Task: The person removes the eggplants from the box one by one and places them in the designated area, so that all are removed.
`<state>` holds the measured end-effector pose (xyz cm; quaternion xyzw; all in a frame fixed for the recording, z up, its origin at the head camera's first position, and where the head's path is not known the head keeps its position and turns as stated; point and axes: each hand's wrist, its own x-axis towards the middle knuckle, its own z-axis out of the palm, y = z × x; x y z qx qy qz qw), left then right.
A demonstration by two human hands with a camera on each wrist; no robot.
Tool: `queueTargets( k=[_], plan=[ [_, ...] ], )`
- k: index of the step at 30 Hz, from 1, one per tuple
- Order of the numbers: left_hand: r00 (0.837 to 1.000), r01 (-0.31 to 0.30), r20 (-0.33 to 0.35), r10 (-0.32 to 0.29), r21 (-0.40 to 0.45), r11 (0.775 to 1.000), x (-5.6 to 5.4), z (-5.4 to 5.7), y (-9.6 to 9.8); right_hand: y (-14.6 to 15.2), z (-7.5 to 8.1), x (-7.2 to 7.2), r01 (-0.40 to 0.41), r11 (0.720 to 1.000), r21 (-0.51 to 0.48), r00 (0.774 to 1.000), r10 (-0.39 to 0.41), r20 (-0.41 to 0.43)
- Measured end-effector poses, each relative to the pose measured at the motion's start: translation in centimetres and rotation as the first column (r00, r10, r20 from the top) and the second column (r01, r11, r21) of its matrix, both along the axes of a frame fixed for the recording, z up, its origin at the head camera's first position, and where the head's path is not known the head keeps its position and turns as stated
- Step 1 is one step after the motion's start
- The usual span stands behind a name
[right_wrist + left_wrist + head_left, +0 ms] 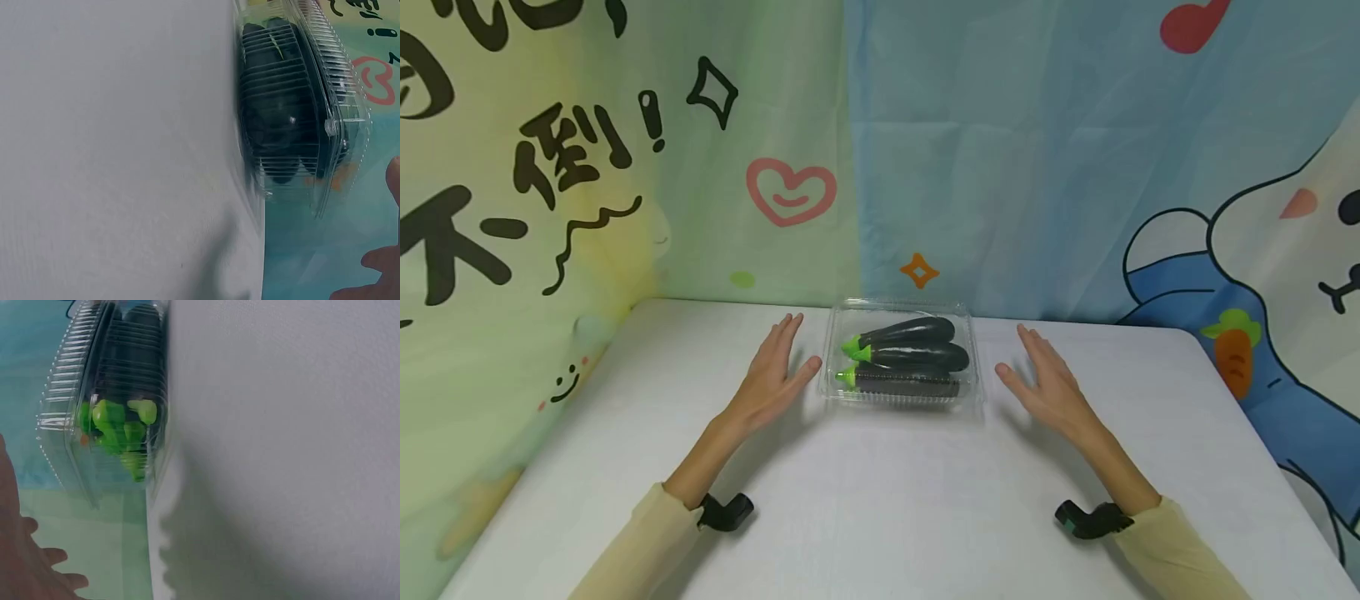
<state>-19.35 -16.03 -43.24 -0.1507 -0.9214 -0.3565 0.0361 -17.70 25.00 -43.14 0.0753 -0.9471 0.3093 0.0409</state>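
A clear plastic clamshell box (901,400) rests near the back edge of the white table. Inside it lie several dark eggplants (917,357) with bright green stems, which point left in the head view. To the left of the box, my left hand (773,379) hovers with straight fingers, apart from it and holding nothing. On the other side, my right hand (1047,382) is held likewise, fingers extended, not touching the box. Both wrist views show the box's ribbed side; the green stems (122,428) face the left wrist camera, the rounded dark ends (281,165) the right.
The white tabletop (910,500) stretches in front of the box. Right behind the table hangs a printed cloth (970,167) with cartoon figures and lettering. A black wrist camera (727,512) is strapped to the left wrist, another black wrist camera (1090,521) to the right.
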Motion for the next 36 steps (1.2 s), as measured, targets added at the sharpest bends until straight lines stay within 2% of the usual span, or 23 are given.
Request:
queueTargets(
  k=[5,8,10,13,15,17,25,32,36],
  plan=[
    [1.0,0.012,0.009,-0.012,0.034,0.999,0.1,-0.1,0.2,-0.3,-0.1,0.0,-0.015,0.999,-0.028,1.0,0.015,-0.007],
    [1.0,0.005,0.017,-0.008,0.128,0.992,0.5,-0.4,0.6,-0.8,-0.4,0.2,-0.02,0.99,-0.137,1.0,0.018,-0.015],
    [1.0,-0.002,0.027,-0.004,0.214,0.977,0.9,-0.5,1.2,-1.5,-0.6,0.5,-0.025,0.968,-0.249,1.0,0.024,-0.006],
    [0.998,-0.011,0.057,-0.009,0.349,0.937,1.6,-0.7,2.0,-2.6,-0.8,1.0,-0.015,0.907,-0.421,0.999,0.033,0.035],
    [0.996,-0.019,0.087,-0.018,0.404,0.914,1.7,-0.7,2.6,-3.3,-0.7,1.3,-0.007,0.872,-0.49,0.997,0.042,0.061],
    [0.993,-0.022,0.113,-0.031,0.445,0.895,1.7,-0.7,3.0,-3.8,-0.7,1.5,-0.001,0.849,-0.529,0.995,0.052,0.083],
    [0.97,-0.017,0.213,-0.114,0.531,0.847,1.7,-1.5,3.9,-5.4,-1.0,2.1,0.05,0.818,-0.573,0.978,0.077,0.195],
    [0.962,-0.081,0.261,-0.079,0.55,0.831,1.7,-2.3,4.7,-6.1,-1.5,2.5,0.076,0.809,-0.583,0.97,0.076,0.232],
    [0.958,-0.107,0.28,-0.058,0.537,0.837,1.7,-2.5,5.1,-6.6,-1.7,2.5,0.104,0.803,-0.587,0.962,0.069,0.265]
  ],
)
